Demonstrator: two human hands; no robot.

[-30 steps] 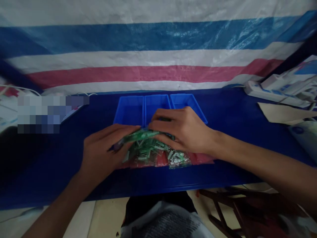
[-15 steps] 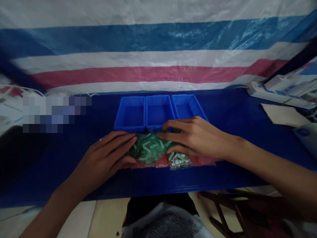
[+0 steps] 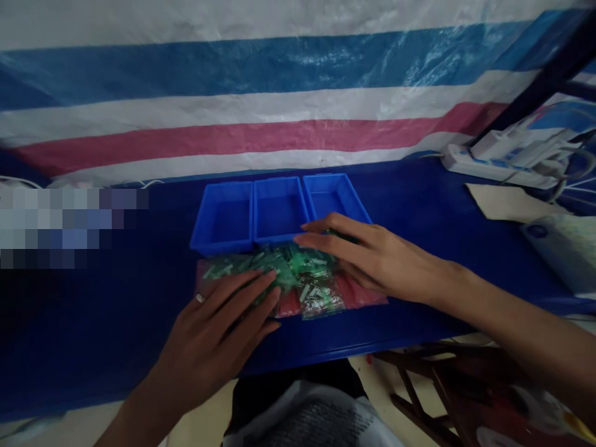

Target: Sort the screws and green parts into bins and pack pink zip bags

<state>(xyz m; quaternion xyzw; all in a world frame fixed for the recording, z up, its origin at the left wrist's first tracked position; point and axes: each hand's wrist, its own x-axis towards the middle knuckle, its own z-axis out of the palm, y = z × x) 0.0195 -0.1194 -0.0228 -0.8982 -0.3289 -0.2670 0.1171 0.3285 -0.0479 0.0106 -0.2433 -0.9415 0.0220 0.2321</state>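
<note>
Left hand (image 3: 216,335), ring on one finger (image 3: 200,298), lies flat on the near side of a heap of clear plastic bags of small green parts (image 3: 298,279). Fingers are together, palm down, and not clamped. Right hand (image 3: 372,261) comes in from 3 o'clock, fingers loosely apart, draped over the heap's far right edge, also not gripping. The fingers hide part of the heap, so the bag count and exact parts are hard to make out. Red packing (image 3: 288,304) shows under the bags. The heap sits on a blue bench (image 3: 410,335), touching the near rims of three blue plastic trays (image 3: 279,208) at 12 o'clock. Tray insides look bare.

Power strip (image 3: 498,167) at 2 o'clock, with a beige paper sheet (image 3: 510,202) just below it. Pixelated patch (image 3: 69,226) at 10 o'clock hides whatever is there. Wooden stool (image 3: 433,385), cut off, below the bench at 4 o'clock. Striped tarpaulin (image 3: 279,105) hangs behind.
</note>
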